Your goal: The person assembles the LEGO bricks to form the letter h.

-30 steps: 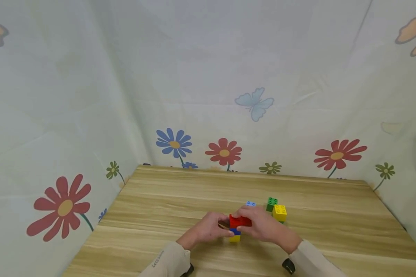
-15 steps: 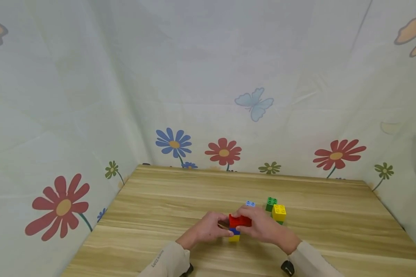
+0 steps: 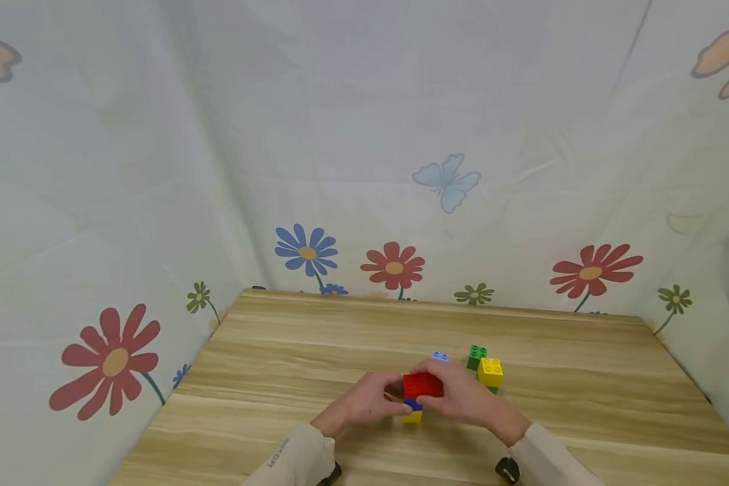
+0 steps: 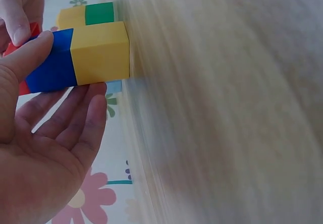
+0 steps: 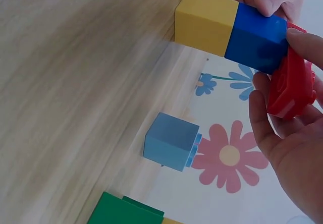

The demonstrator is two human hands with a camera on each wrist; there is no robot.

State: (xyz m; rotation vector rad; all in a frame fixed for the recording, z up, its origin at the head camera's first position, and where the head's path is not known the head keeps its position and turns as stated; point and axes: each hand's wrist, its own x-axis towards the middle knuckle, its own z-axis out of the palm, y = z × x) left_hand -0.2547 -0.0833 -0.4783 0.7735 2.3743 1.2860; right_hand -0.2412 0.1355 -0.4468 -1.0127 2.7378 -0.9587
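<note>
A yellow toy building block [image 4: 101, 52] stands on the table with a blue block [image 4: 54, 65] on top of it. My left hand [image 3: 370, 399] grips this stack from the left, its thumb across the blue block and its fingers behind. My right hand [image 3: 462, 397] holds a long red block [image 5: 291, 85] at the top of the blue one, thumb in front and fingers behind. In the right wrist view the red block reaches past the blue block toward my right palm and sits slightly askew to it. Part of the red block is hidden by my fingers.
Behind my right hand stands a light blue block [image 5: 170, 141]. To its right are a green block [image 3: 477, 357] and a yellow block [image 3: 490, 371] stacked on a green one. The wood-grain table [image 3: 316, 337] ends at a flower-printed curtain [image 3: 340, 135].
The red block has tipped a little in my right hand, so its face and top look different in the head view. Both hands stay in nearly the same place.
</note>
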